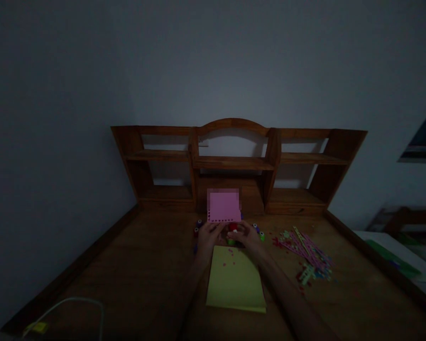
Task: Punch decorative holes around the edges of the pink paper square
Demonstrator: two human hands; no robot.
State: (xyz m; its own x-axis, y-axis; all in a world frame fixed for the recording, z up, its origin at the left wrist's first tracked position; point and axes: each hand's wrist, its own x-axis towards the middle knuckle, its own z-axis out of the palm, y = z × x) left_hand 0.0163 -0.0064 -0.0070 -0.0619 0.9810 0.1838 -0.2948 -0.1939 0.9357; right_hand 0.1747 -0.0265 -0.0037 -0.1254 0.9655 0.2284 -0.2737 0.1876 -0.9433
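— What sort of place is this?
— A dim room at home. A wooden surface (128, 284) with a raised rim stands against a bare wall (74, 71).
— What else shows it?
— A small hutch (234, 163) at 12 o'clock, paper (223, 207) near it, craft scraps (307, 253) at 2, and what looks like a bed (417, 274) at 3.

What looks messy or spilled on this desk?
Colourful paper strips lie scattered in a loose heap on the right side of the desk. Tiny pink dots are sprinkled on the yellow sheet. The pink paper has a row of holes along its bottom edge.
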